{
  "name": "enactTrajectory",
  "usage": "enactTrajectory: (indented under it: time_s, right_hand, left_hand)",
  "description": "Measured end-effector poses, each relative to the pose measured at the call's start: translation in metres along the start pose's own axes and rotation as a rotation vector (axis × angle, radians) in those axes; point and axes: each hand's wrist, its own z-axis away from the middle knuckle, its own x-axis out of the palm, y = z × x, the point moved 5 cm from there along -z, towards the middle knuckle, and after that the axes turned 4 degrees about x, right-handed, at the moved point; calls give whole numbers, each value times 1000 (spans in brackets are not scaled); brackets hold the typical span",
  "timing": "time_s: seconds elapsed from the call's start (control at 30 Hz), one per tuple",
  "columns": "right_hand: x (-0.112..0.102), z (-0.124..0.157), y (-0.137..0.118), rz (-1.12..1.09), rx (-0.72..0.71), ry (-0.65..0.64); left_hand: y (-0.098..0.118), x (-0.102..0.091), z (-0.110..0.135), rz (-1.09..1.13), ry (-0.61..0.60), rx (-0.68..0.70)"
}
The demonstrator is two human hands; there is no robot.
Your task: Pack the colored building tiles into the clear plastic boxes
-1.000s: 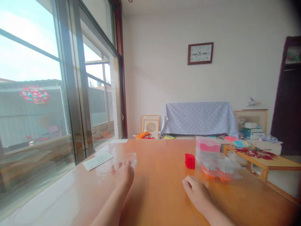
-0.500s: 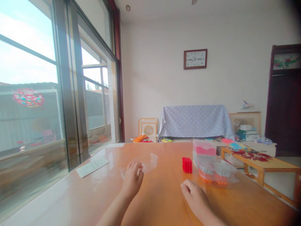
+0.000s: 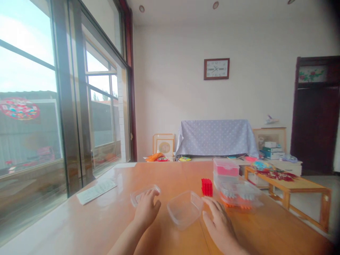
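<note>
My left hand (image 3: 146,209) reaches over a clear plastic lid or shallow tray (image 3: 136,198) on the table, its fingers covering part of the rim. The thumb stands apart from the fingers; whether they press on the plastic is hard to see. Between my hands is a clear, empty plastic container (image 3: 184,210) with rounded corners. My right hand (image 3: 219,221) is open just right of it, fingers stretched forward and fingertips close to its rim. Contact there cannot be made out. Just beyond the right fingertips stands a red block-like stack (image 3: 207,187).
At the right of the wooden table (image 3: 106,226) are a clear box with pink contents (image 3: 226,168) and a clear case holding orange and grey pieces (image 3: 239,196). A printed sheet (image 3: 96,191) lies at the left. Beyond the right edge stands a low wooden table (image 3: 300,192).
A clear container, blurred beyond the left hand before, is now nearer, between both hands. My right hand has gone from curled to stretched out. The view has turned slightly right.
</note>
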Motion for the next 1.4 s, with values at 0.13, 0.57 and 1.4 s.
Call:
enactTrajectory:
  time_s: [0.13, 0.57, 1.4]
  right_hand:
    - [9, 2, -7, 77, -10, -91]
    - [14, 0, -8, -41, 32, -145]
    - [55, -16, -87, -414, 107, -171]
  left_hand:
    - [-39, 0, 1, -294, -83, -180]
    - [-58, 10, 10, -456, -121, -217]
    - [-59, -18, 3, 247, 292, -144]
